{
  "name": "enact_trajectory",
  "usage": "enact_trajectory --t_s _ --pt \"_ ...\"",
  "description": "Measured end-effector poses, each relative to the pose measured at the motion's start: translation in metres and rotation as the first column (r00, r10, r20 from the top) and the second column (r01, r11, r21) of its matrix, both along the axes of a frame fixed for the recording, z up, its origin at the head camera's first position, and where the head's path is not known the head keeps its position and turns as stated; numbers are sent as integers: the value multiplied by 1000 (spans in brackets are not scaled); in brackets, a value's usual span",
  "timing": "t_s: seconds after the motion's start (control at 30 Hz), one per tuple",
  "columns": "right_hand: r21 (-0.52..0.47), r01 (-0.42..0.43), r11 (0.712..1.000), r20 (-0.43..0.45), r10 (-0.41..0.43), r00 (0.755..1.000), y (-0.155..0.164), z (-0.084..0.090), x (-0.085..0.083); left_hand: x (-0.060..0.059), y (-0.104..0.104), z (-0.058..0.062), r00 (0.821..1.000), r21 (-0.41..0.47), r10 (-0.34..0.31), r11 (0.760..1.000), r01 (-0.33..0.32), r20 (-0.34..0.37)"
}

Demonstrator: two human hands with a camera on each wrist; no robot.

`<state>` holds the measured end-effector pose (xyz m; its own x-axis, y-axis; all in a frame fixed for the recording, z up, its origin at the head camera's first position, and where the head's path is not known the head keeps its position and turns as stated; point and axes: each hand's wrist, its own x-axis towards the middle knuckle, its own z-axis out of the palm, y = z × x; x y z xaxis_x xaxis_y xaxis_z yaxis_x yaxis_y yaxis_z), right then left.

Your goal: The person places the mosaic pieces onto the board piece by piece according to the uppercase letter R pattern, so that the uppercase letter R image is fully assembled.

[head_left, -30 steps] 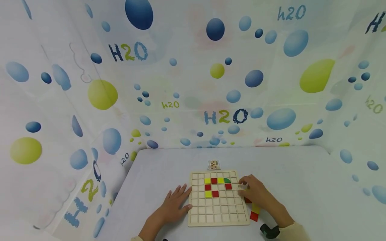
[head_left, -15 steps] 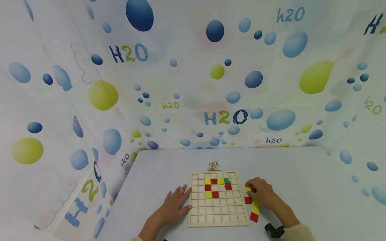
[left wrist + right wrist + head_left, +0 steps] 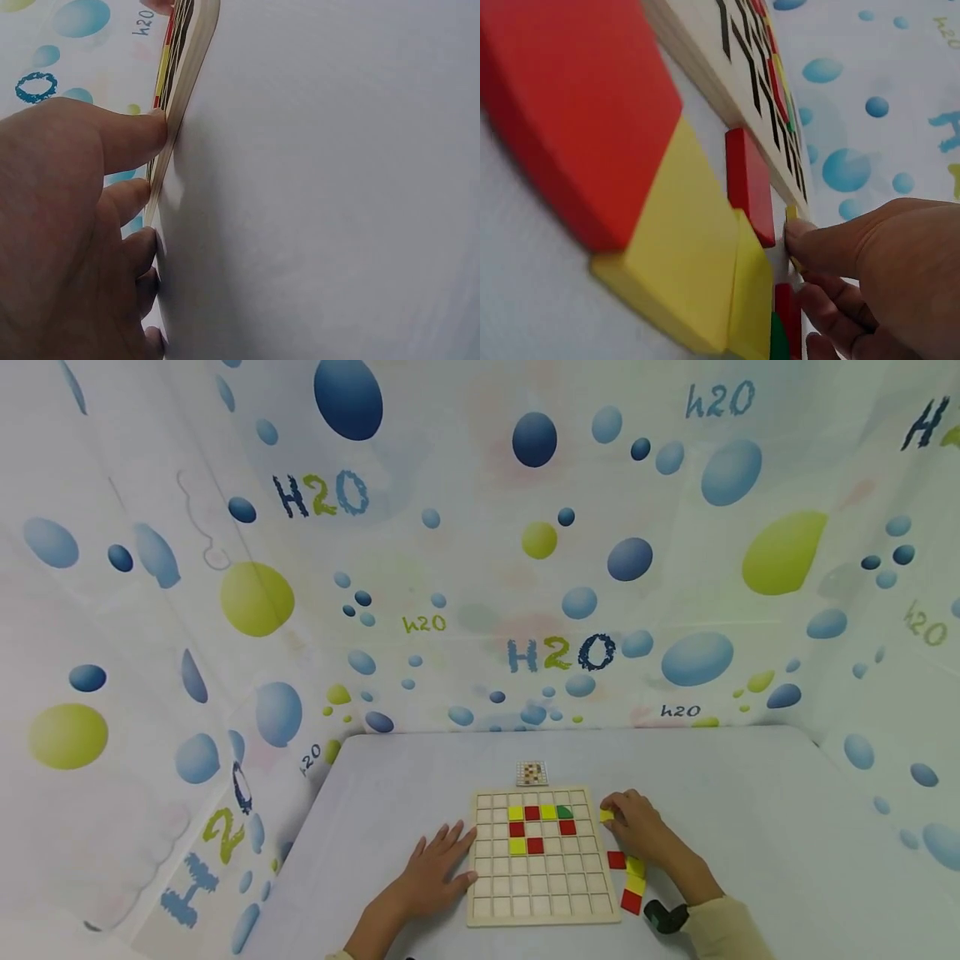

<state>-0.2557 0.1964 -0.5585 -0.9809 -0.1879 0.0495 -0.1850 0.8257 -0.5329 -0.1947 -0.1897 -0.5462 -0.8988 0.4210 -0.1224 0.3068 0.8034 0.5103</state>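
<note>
Fingers of the right hand are pinching a yellow square tile just right of the wooden grid board in the head view; left hand is resting fingers-apart at its left edge. Left wrist cam: thumb is touching that edge. Right wrist cam: a red tile is lying nearby, pinch showing too.
</note>
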Motion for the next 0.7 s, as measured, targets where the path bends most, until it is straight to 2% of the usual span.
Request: enact_trajectory --t_s 0.2,0.4,0.53,0.7 --pt "-26 -3 1000 -28 2 1000 -11 4 0 0 0 0 1000 -9 5 1000 -5 3" --pt "-77 -29 997 -2 29 1000 -39 15 12 -2 -1 -4 1000 -14 0 1000 0 -4" --pt "-28 -65 998 -9 64 998 -63 17 20 -2 -1 -4 1000 -15 -3 1000 3 -5" --pt "28 -173 985 -38 174 984 -78 11 27 -1 -2 -2 1000 -5 0 1000 0 3"
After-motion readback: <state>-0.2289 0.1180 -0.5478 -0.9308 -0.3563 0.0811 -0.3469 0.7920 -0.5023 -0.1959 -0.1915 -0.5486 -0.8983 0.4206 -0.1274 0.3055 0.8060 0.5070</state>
